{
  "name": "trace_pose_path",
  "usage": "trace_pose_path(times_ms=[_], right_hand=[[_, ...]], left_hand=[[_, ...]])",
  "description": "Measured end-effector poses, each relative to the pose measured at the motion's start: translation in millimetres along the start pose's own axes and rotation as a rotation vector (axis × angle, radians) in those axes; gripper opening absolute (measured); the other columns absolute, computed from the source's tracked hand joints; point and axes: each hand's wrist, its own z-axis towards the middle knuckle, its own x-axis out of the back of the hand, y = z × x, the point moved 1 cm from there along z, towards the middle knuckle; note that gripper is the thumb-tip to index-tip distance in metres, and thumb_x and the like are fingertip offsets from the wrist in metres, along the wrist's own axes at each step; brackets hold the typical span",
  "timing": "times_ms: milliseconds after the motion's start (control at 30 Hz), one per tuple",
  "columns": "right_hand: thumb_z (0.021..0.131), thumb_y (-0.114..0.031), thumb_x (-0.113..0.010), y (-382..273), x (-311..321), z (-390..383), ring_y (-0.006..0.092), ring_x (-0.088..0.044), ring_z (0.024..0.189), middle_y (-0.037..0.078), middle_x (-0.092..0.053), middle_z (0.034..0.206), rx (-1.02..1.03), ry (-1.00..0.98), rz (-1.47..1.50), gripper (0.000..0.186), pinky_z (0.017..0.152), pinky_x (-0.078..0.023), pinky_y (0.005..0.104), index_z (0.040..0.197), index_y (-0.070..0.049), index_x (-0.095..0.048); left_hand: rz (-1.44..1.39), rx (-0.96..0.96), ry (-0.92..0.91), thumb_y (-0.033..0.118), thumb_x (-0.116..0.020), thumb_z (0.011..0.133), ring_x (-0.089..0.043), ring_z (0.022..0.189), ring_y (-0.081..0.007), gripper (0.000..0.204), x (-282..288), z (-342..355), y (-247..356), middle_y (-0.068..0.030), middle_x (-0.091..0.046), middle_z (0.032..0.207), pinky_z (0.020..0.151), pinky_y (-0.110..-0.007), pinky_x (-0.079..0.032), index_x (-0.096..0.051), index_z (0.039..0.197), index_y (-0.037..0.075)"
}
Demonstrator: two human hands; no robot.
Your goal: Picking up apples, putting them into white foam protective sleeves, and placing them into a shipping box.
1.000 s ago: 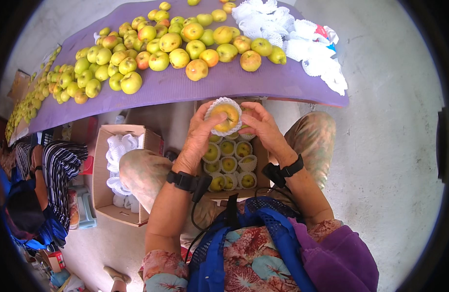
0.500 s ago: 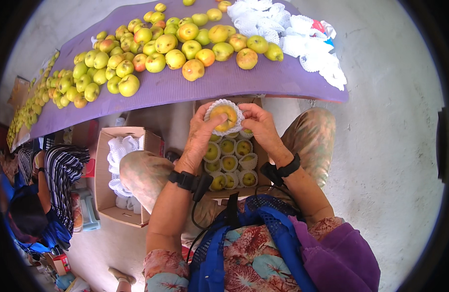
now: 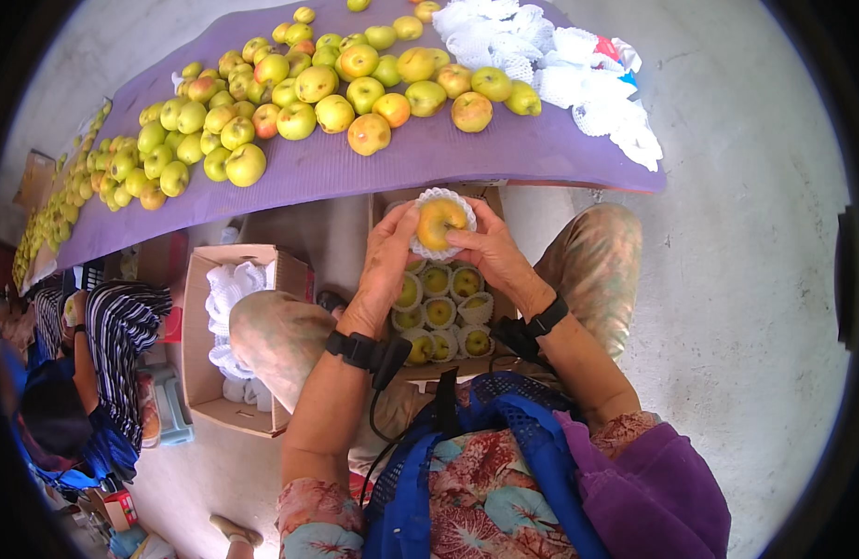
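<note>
Between my two hands is a yellow-orange apple (image 3: 439, 224) in a white foam net sleeve (image 3: 442, 195). My left hand (image 3: 390, 246) grips its left side, fingers closed on the sleeve. From the right, my right hand (image 3: 493, 246) holds it too, with the thumb lying on the apple's face. Below them, between my knees, stands a cardboard box (image 3: 412, 373) with rows of green apples (image 3: 439, 312) in foam net sleeves. My hands and the held apple cover the box's far part.
A purple-covered table (image 3: 355, 177) ahead bears many loose apples (image 3: 299, 121) and a heap of white foam sleeves (image 3: 504, 42). At left, an open carton (image 3: 226, 415) holds more white foam sleeves. Farther left sits another person (image 3: 61, 419) in striped trousers, near a pale blue stool (image 3: 171, 410).
The sleeved apple has shifted slightly right and turned in my hands. My left thumb has left the apple's face, and my right thumb now lies on it.
</note>
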Motion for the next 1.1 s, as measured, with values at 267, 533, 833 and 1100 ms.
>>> trace_pose_path(times_ms=[267, 533, 833, 1100], right_hand=[[0.08, -0.006, -0.068, -2.8, -0.7, 0.1, 0.021, -0.058, 0.109, 0.009, -0.053, 0.122, -0.123, -0.039, 0.002, 0.061, 0.089, -0.052, 0.0354, 0.134, -0.002, -0.04], [0.078, -0.005, -0.066, 1.2, 6.6, -1.8, 0.0236, -0.055, 0.112, 0.01, -0.052, 0.122, -0.092, -0.007, 0.039, 0.062, 0.091, -0.051, 0.04, 0.134, -0.003, -0.04], [0.071, -0.003, -0.066, -6.6, 15.3, 0.6, 0.0226, -0.055, 0.11, 0.01, -0.053, 0.12, -0.12, -0.094, -0.134, 0.067, 0.09, -0.049, 0.0374, 0.133, -0.002, -0.041], [0.08, -0.009, -0.066, -14.1, 6.7, 2.3, 0.0213, -0.055, 0.109, 0.011, -0.052, 0.123, -0.12, -0.11, -0.264, 0.064, 0.085, -0.052, 0.0337, 0.137, -0.004, -0.037]], left_hand=[[0.229, -0.106, 0.118, 0.023, -0.055, 0.094, -0.063, 0.078, -0.0136, 0.026, 11.2, 5.1, -8.4, -0.0059, -0.066, 0.09, 0.065, -0.027, -0.053, -0.065, 0.108, 0.003], [0.769, -0.449, 0.314, 0.015, -0.057, 0.089, -0.064, 0.069, -0.024, 0.015, 2.0, -3.4, 4.4, -0.0142, -0.063, 0.073, 0.066, -0.037, -0.049, -0.065, 0.093, 0.003], [0.658, -0.224, -0.037, 0.034, -0.07, 0.084, -0.059, 0.093, -0.0146, 0.056, 12.5, 3.3, 1.0, -0.0095, -0.061, 0.109, 0.072, -0.026, -0.051, -0.053, 0.125, 0.0], [0.102, -0.088, -0.162, 0.023, -0.068, 0.088, -0.057, 0.102, -0.0143, 0.046, 11.7, 6.8, -4.5, -0.0061, -0.06, 0.112, 0.086, -0.029, -0.049, -0.051, 0.125, 0.004]])
